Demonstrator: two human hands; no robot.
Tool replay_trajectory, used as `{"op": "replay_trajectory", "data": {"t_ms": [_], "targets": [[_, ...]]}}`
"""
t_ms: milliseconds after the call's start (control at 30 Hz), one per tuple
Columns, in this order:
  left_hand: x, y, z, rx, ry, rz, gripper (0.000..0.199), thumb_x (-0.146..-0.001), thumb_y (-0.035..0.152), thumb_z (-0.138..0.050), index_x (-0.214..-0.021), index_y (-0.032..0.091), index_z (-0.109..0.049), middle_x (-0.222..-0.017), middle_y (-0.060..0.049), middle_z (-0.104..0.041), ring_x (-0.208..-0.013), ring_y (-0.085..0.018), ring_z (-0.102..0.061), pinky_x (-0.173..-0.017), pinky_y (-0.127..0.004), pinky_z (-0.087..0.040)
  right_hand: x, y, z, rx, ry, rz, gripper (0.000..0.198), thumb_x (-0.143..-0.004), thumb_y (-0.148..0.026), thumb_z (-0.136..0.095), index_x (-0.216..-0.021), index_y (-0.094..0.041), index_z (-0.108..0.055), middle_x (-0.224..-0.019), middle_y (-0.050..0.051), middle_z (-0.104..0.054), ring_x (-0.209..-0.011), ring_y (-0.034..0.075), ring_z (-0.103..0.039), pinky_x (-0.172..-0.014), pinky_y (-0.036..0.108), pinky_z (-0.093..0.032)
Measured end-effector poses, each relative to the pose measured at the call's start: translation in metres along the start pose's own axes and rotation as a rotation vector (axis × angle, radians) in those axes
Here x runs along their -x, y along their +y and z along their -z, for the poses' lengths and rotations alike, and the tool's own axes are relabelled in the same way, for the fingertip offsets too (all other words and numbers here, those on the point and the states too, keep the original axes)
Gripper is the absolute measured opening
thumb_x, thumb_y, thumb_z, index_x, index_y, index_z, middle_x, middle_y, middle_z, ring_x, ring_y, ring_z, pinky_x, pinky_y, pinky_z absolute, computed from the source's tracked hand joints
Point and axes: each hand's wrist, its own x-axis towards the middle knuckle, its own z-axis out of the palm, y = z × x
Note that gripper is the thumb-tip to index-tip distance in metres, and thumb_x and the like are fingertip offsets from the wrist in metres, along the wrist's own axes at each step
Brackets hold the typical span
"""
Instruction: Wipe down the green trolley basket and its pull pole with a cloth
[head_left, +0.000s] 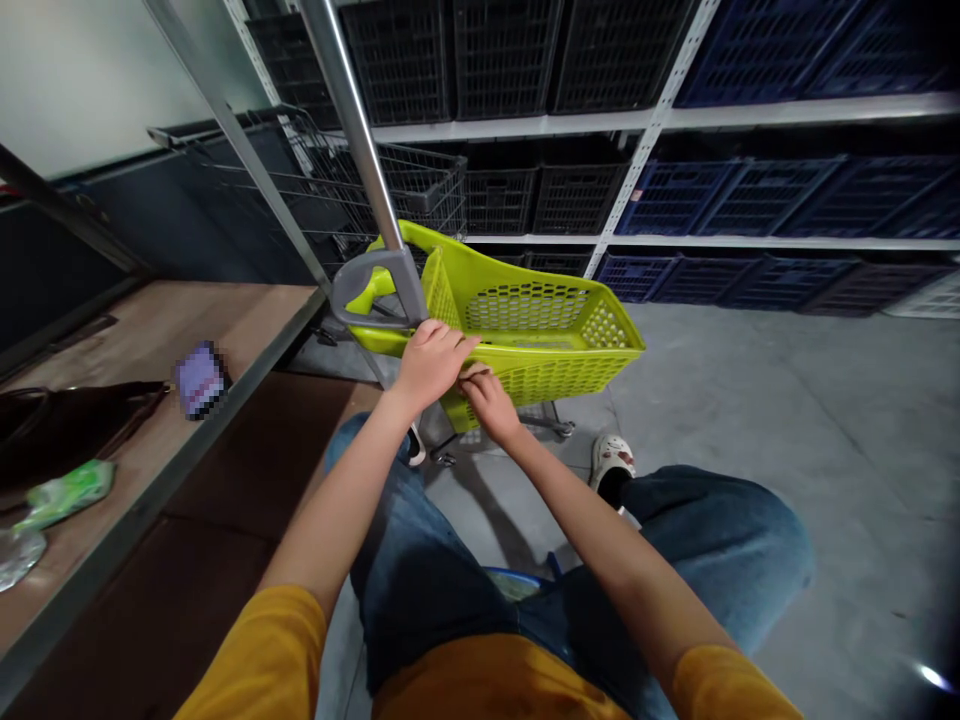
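Resting on the near rim of the green cart [574, 374], the left hand [435, 360] lies palm down, fingers nearly straight and close together; whether it grips the rim I cannot tell. The right hand [491, 400] is just below it at the cart's near side, fingers partly curled; whether they pinch something small is hidden. The cart stands in front of the knees. With 2 hands on 1 side, a hard push could roll the cart on its wheels [446, 460] or tip it, I judge, and fingertips could catch in its holes or crowd each other. Within the cart, pierced walls and an upright flap [439, 288] show, but the near part of its floor is hidden. Beyond the cart, black crates [501, 200] and blue crates [784, 195] line 3 shelf levels, contents too dark to make out; a wire cart [420, 185] stands behind its handle end. Left of the cart, a bench [247, 310] bears a brown bag [82, 420] and a green packet [71, 492], insides unseen.
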Motion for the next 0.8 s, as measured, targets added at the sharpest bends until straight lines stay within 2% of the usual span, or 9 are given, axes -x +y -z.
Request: {"op": "replay_trajectory", "data": {"t_ms": [67,167,333,433,533,600,700,800], "targets": [[0.001,0.000,0.000,0.003,0.001,0.008,0.042,-0.098,0.018,-0.037,-0.128,0.027,-0.065,-0.100,-0.009,-0.072,-0.102,-0.024,-0.062,-0.104,-0.043,-0.035,-0.002,-0.005,-0.001,0.019,-0.048,0.075,0.029,-0.098,-0.018,-0.047,-0.120,-0.025,-0.065,-0.119,0.009,-0.062,-0.113,0.023,-0.054,-0.106,0.039,-0.045],[0.001,0.000,-0.001,0.017,0.007,0.009,0.042,-0.097,0.019,-0.039,-0.130,0.028,-0.064,-0.100,-0.009,-0.072,-0.102,-0.024,-0.063,-0.105,-0.044,-0.035,0.007,0.014,0.014,0.066,-0.035,0.070,0.028,-0.098,-0.022,-0.049,-0.119,-0.026,-0.067,-0.118,0.008,-0.064,-0.113,0.024,-0.054,-0.101,0.038,-0.047],[-0.001,0.004,-0.005,0.002,0.018,-0.005,0.039,-0.099,0.023,-0.039,-0.128,0.027,-0.065,-0.098,-0.008,-0.071,-0.102,-0.024,-0.063,-0.106,-0.044,-0.035,0.037,0.071,0.053,0.141,0.161,-0.208,0.031,-0.098,-0.023,-0.045,-0.119,-0.022,-0.067,-0.112,0.011,-0.065,-0.102,0.026,-0.055,-0.088,0.040,-0.047],[-0.005,0.008,-0.008,0.008,0.035,-0.011,0.038,-0.100,0.023,-0.039,-0.127,0.027,-0.065,-0.098,-0.008,-0.071,-0.101,-0.024,-0.063,-0.107,-0.045,-0.035,0.045,0.085,0.061,0.208,0.240,-0.333,0.026,-0.094,-0.023,-0.050,-0.112,-0.021,-0.069,-0.109,0.013,-0.065,-0.098,0.027,-0.054,-0.086,0.042,-0.044],[-0.008,0.014,-0.010,0.033,0.043,-0.004,0.038,-0.100,0.023,-0.039,-0.126,0.028,-0.066,-0.098,-0.008,-0.071,-0.101,-0.023,-0.063,-0.108,-0.044,-0.035,0.041,0.072,0.042,0.150,0.317,-0.391,0.026,-0.092,-0.019,-0.047,-0.109,-0.018,-0.066,-0.103,0.013,-0.064,-0.096,0.027,-0.053,-0.085,0.042,-0.045],[-0.010,0.017,-0.011,0.028,0.039,0.000,0.037,-0.100,0.022,-0.039,-0.126,0.027,-0.066,-0.098,-0.008,-0.071,-0.101,-0.024,-0.062,-0.108,-0.044,-0.035,0.039,0.054,0.019,0.058,0.318,-0.352,0.026,-0.093,-0.018,-0.043,-0.109,-0.017,-0.064,-0.102,0.012,-0.063,-0.098,0.026,-0.053,-0.087,0.041,-0.046],[-0.011,0.018,-0.010,-0.016,0.032,-0.005,0.038,-0.099,0.021,-0.040,-0.127,0.026,-0.065,-0.099,-0.007,-0.071,-0.101,-0.024,-0.062,-0.108,-0.044,-0.035,0.043,0.027,-0.017,0.021,0.149,-0.202,0.024,-0.097,-0.020,-0.042,-0.105,-0.020,-0.065,-0.105,0.011,-0.063,-0.101,0.025,-0.054,-0.090,0.040,-0.047],[-0.008,0.015,-0.009,-0.054,0.037,-0.014,0.038,-0.099,0.019,-0.040,-0.127,0.025,-0.064,-0.099,-0.007,-0.071,-0.100,-0.024,-0.062,-0.107,-0.043,-0.035,0.053,0.017,-0.034,0.113,-0.076,-0.065,0.023,-0.098,-0.017,-0.045,-0.101,-0.023,-0.067,-0.101,0.010,-0.064,-0.098,0.025,-0.054,-0.084,0.036,-0.049]]}}
